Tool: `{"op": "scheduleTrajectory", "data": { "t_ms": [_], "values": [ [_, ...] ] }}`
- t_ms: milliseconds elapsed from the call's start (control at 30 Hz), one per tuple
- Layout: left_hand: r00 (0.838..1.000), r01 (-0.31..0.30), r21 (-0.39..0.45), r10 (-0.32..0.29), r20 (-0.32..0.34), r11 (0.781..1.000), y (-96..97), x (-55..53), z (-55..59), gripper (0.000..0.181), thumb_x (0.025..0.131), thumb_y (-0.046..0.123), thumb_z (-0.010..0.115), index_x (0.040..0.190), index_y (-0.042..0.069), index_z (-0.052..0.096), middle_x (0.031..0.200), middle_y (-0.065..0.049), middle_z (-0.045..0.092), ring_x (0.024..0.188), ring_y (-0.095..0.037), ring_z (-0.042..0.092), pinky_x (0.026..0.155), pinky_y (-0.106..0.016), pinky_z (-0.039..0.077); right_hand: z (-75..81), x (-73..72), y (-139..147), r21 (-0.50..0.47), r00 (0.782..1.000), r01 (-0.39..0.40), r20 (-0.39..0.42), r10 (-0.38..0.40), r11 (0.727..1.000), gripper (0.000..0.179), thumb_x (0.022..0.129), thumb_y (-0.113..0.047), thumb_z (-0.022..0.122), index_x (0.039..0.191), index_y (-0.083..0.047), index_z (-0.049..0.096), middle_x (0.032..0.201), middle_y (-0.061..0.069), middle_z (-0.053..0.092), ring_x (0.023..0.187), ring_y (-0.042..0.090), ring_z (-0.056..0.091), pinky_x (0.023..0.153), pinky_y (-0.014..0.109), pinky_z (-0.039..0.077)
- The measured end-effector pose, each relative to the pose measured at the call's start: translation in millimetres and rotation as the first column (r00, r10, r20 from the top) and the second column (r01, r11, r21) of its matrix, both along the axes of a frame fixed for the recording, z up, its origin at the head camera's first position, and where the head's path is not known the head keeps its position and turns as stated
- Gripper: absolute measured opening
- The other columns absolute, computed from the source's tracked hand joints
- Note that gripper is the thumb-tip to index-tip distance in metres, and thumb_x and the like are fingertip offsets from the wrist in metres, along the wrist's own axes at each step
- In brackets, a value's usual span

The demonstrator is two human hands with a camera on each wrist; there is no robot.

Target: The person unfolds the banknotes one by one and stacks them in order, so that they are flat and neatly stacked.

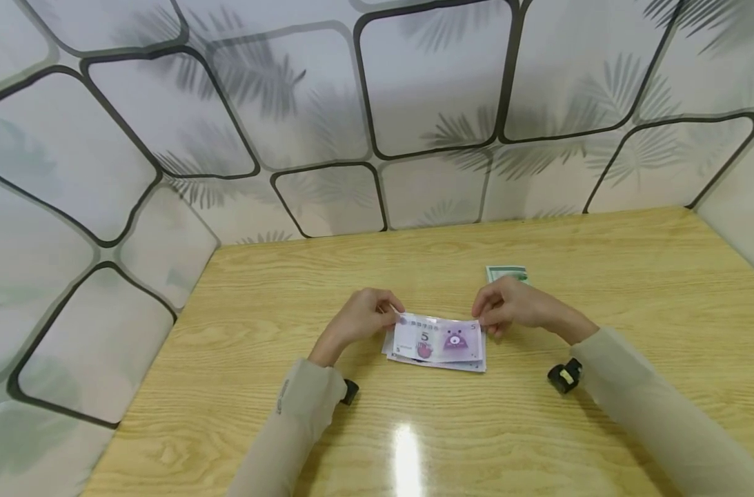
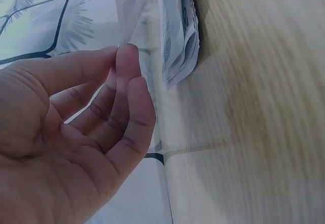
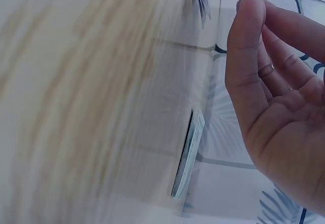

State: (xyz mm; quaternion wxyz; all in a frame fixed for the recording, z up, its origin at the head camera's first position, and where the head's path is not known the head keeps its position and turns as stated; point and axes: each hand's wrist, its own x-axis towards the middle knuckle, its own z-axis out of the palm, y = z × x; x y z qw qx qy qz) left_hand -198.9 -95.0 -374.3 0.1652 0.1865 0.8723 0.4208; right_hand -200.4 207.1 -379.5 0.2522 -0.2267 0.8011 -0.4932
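A purple play banknote printed with a 5 and a bear face is held by its two ends over a small pile of similar notes. My left hand pinches its left end between thumb and index finger. At the opposite end, my right hand pinches the upper right corner. The left wrist view shows the held note raised apart from the pile, whose ends are slightly fanned. Behind the right hand lies a stack of green notes, partly hidden by that hand.
The wood-grain table runs back to a wall patterned with dark outlines and leaves. Another wall panel borders the left side. From the right wrist view, the green stack is low and flat.
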Motion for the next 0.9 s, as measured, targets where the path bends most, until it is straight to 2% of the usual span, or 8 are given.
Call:
{"op": "scheduleTrajectory", "data": {
  "t_ms": [200, 333, 533, 700, 900],
  "values": [
    [0.999, -0.028, -0.055, 0.029, 0.025, 0.998, 0.8, -2.5, 0.5, 0.009, 0.097, 0.000, 0.065, 0.102, -0.001, 0.072, 0.082, -0.008, 0.064, 0.069, -0.019, 0.061, 0.059, -0.021, 0.047, 3.5, 0.3, 6.5, 0.006, 1.000, 0.015, 0.002, -0.015, 1.000, 0.008, 0.094, 0.006, 0.063, 0.098, 0.012, 0.065, 0.078, 0.011, 0.066, 0.068, 0.015, 0.062, 0.062, 0.030, 0.060],
    [0.999, -0.047, -0.073, 0.048, 0.021, 0.996, 1.5, -5.0, 2.5, 0.011, 0.098, 0.002, 0.064, 0.105, -0.002, 0.072, 0.085, -0.008, 0.066, 0.072, -0.021, 0.064, 0.061, -0.022, 0.049, 7.8, -1.2, 14.7, 0.016, 0.998, 0.060, -0.014, -0.059, 0.998, 0.010, 0.095, 0.004, 0.064, 0.100, 0.013, 0.064, 0.081, 0.011, 0.065, 0.069, 0.015, 0.061, 0.063, 0.031, 0.059],
    [0.999, -0.020, -0.057, 0.017, -0.047, 0.998, 9.4, -10.0, 10.1, 0.014, 0.098, 0.003, 0.064, 0.108, -0.004, 0.072, 0.087, -0.010, 0.070, 0.074, -0.026, 0.067, 0.060, -0.021, 0.047, 13.1, -5.4, 33.7, 0.018, 0.987, 0.157, -0.040, -0.156, 0.987, 0.015, 0.095, 0.002, 0.065, 0.104, 0.015, 0.064, 0.085, 0.011, 0.067, 0.070, 0.015, 0.063, 0.065, 0.032, 0.060],
    [0.998, 0.002, -0.038, -0.004, -0.061, 0.999, 20.4, -14.4, 15.6, 0.017, 0.099, 0.004, 0.064, 0.111, -0.004, 0.071, 0.090, -0.015, 0.072, 0.075, -0.025, 0.067, 0.060, -0.022, 0.044, 17.0, -7.1, 49.8, 0.037, 0.973, 0.227, -0.049, -0.225, 0.973, 0.020, 0.096, 0.000, 0.065, 0.108, 0.016, 0.063, 0.088, 0.012, 0.069, 0.073, 0.018, 0.066, 0.068, 0.034, 0.061],
    [0.997, 0.045, 0.013, -0.044, -0.067, 0.999, 35.1, -21.4, 22.0, 0.019, 0.100, 0.005, 0.063, 0.113, -0.006, 0.069, 0.095, -0.021, 0.072, 0.085, -0.036, 0.070, 0.068, -0.028, 0.054, 20.1, -8.2, 66.1, 0.046, 0.958, 0.283, -0.057, -0.281, 0.958, 0.024, 0.098, -0.001, 0.063, 0.113, 0.017, 0.061, 0.087, 0.012, 0.068, 0.076, 0.021, 0.068, 0.071, 0.036, 0.062]
  ]
}}
